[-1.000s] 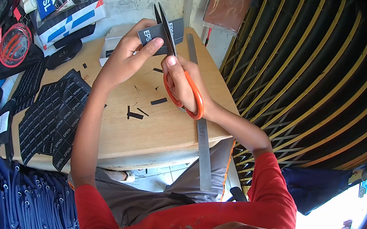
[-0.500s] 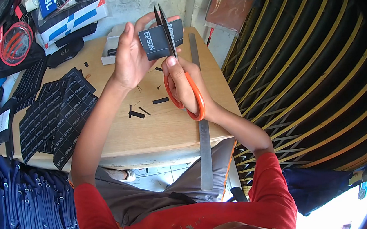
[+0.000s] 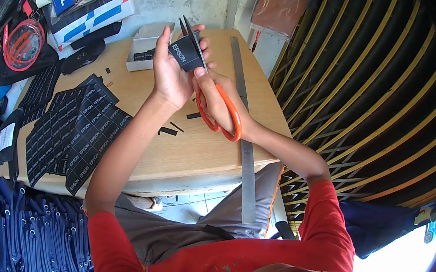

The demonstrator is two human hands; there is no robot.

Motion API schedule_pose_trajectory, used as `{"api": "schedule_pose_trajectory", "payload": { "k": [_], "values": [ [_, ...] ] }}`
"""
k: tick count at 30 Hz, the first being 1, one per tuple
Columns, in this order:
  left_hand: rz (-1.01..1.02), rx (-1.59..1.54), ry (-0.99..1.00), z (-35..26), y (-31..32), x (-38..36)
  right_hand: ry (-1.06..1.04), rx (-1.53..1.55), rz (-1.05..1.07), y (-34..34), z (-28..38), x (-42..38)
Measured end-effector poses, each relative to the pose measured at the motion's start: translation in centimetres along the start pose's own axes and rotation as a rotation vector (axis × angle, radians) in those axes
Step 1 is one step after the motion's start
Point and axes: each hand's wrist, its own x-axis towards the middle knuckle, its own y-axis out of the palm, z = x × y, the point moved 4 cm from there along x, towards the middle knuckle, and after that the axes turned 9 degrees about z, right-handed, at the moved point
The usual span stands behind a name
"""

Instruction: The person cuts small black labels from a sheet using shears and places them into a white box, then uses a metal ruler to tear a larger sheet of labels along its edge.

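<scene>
A small black label printed EPSON rests in my left hand, the palm turned up and the fingers curled behind it. Orange-handled scissors are gripped in my right hand, with the thumb near the pivot. Their dark blades stand slightly apart and cross the label's right side. The fingertips of my left hand show just beyond the blades. Narrow black offcuts lie on the table below my hands.
Black sheets printed EPSON spread over the left of the wooden table. Behind my left hand is a white box with black labels inside. A long metal ruler overhangs the front edge. Navy straps hang at left.
My left hand has shifted right, closer to my right hand. The label part that stuck out right of the blades is now mostly out of sight. The view has shifted slightly.
</scene>
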Motion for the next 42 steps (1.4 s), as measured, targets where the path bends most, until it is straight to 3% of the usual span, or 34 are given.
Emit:
{"api": "schedule_pose_trajectory", "payload": {
  "k": [9, 25, 28, 37, 39, 42],
  "values": [
    [-0.135, 0.017, -0.005, 0.5, -0.8, 0.0, 0.015, -0.006, -0.001, 0.1, -0.3, 0.0],
    [-0.095, -0.039, -0.047, 0.7, -1.2, 0.1, 0.036, -0.021, 0.005, 0.2, -0.9, 0.3],
    [-0.083, -0.068, -0.05, 0.7, -0.6, 0.0, -0.07, -0.005, 0.004, 0.3, -0.7, 0.4],
    [-0.224, -0.135, -0.043, 1.3, -3.4, 0.3, 0.146, 0.019, 0.013, -0.4, -1.7, 1.1],
    [-0.288, -0.122, -0.067, 1.7, -4.8, 0.3, 0.201, 0.217, 0.113, -0.3, -2.3, 1.3],
    [-0.285, -0.142, -0.073, 1.7, -5.5, 0.4, 0.158, 0.231, 0.105, -0.6, -3.1, 1.8]
  ]
}}
